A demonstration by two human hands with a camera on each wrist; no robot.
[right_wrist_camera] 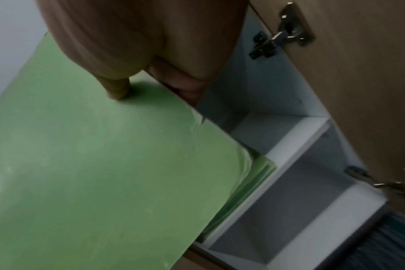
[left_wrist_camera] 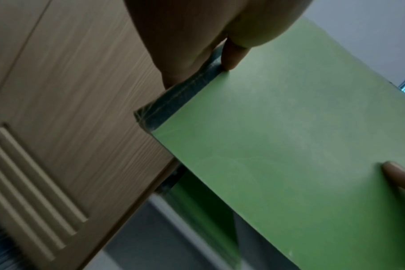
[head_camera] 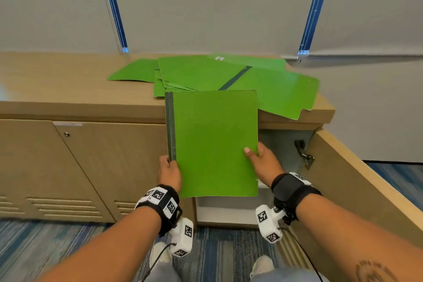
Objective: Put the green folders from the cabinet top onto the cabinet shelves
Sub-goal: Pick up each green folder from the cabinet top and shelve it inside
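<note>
here, both hands are holding one green folder [head_camera: 212, 142] with a dark spine strip, flat and upright before the open cabinet [head_camera: 357, 167]. the left hand [head_camera: 169, 173] is pinching the spine; the right hand [head_camera: 263, 162] is gripping the opposite edge. several more green folders [head_camera: 229, 75] are lying overlapped on the surface [head_camera: 57, 80]; their exact number is unclear.
</note>
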